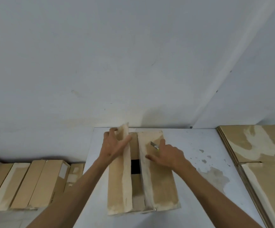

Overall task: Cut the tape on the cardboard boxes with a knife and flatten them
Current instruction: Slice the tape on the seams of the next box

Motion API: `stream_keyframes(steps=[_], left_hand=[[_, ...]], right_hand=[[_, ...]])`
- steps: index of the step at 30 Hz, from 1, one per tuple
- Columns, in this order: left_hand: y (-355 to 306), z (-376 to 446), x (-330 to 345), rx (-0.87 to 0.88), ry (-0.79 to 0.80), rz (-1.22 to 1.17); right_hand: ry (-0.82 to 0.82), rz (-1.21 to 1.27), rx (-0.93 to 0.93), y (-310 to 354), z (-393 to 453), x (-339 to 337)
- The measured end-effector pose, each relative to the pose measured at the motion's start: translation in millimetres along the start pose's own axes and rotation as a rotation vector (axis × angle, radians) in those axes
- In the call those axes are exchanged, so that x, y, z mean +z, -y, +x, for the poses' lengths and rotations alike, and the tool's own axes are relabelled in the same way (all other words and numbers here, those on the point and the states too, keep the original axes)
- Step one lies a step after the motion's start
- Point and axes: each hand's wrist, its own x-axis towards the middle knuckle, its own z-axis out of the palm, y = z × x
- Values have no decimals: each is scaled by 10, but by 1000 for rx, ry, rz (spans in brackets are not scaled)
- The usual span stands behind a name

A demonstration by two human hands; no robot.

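Observation:
A long cardboard box lies on the white table, its two top flaps parted with a dark gap between them. My left hand grips the far end of the left flap, thumb on the inner side, lifting it. My right hand rests on the right flap with fingers spread and holds a small knife, whose metal blade points to the far left.
Several sealed long boxes lie side by side at the left, lower than the table. A stack of flattened cardboard covers the table's right side. A white wall stands right behind the table.

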Motion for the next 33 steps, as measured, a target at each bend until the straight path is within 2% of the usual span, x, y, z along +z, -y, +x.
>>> stream_keyframes(steps=[3,5,6,9,12,14,15,20,23,26,29,33], left_hand=[[10,9,-285,-19,118,-183],[62,-6,-455,25,87,-247],[76,-22,-531,69,16,-205],[147,-76,-653,274,-235,222],[313,-186,-603,607,-361,702],[443,-300,-485,764,-327,854],[454,-379,-435,787,-244,894],[471,-681,-166,544,230,884],[485,-845,71,446,461,527],[456,-933,282,253,676,328],[420,-945,394,65,771,146],[306,-967,461,-165,716,-180]], right_hand=[[-21,25,31,64,-307,191],[-22,25,51,130,-468,325],[-18,27,64,168,-533,386],[-26,30,90,246,-655,537],[-65,105,139,258,-725,585],[-79,191,192,226,-776,605],[-78,239,220,199,-806,620],[-31,319,331,21,-965,698],[-15,348,335,-26,-981,722],[-66,364,307,-26,-962,699],[-157,371,261,-25,-938,647],[-246,482,175,-77,-972,610]])
